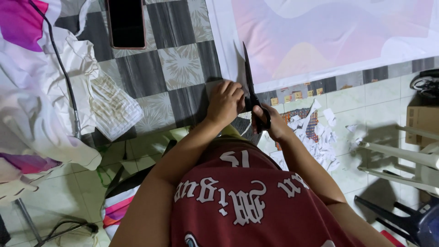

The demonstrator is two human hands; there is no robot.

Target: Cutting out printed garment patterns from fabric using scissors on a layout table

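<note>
Clearly thin and limp, the white sheet (238, 68) lies over the checked table (178, 68) edge; it likely needs pinning beside the cut. Left hand (225, 101) presses it flat, fingers curled. Right hand (270, 122) is closed through black scissors (252, 89). Brown box (423, 120) stands far right

Pale tiled floor (68, 201), checkered tablecloth (178, 68), white chair (402, 155)
</note>
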